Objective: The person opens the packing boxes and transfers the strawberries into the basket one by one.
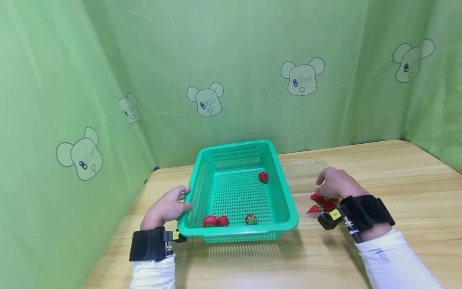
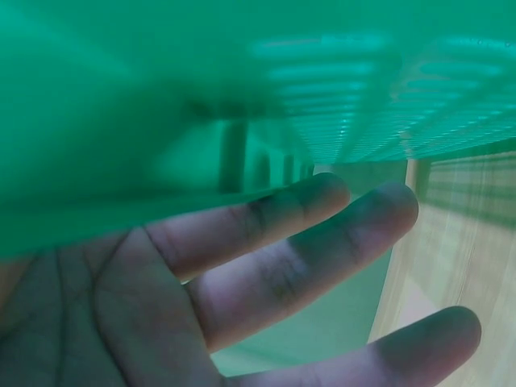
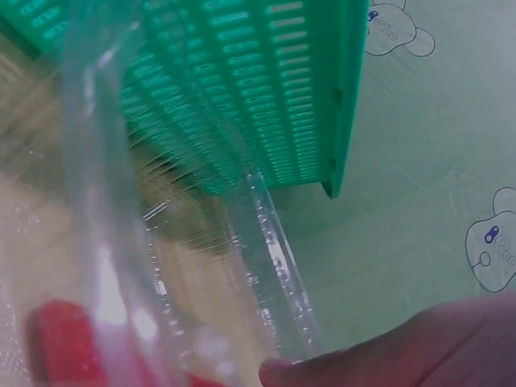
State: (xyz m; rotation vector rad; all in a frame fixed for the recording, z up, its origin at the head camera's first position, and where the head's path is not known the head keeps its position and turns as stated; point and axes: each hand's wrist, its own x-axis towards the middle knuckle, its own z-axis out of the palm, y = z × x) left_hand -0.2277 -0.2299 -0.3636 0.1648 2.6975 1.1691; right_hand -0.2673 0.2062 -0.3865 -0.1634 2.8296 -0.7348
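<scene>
A green plastic basket (image 1: 238, 229) stands in the middle of the table, with several strawberries (image 1: 263, 177) on its floor. At its left rim my left hand (image 1: 169, 204) holds on, thumb over the edge; in the left wrist view its fingers (image 2: 282, 282) stretch along the outside beneath the rim. My right hand (image 1: 337, 184) is over a clear plastic box (image 1: 301, 170) on the right, fingers bent down close above a group of red strawberries (image 1: 326, 205). Part of that fruit is hidden by the wrist camera. In the right wrist view one digit reaches the box's edge (image 3: 278, 258).
The wooden table (image 1: 408, 188) extends to the right and toward me. A green curtain (image 1: 252, 100) printed with bear heads hangs behind it and along both sides. The clear box lies close beside the basket's right wall.
</scene>
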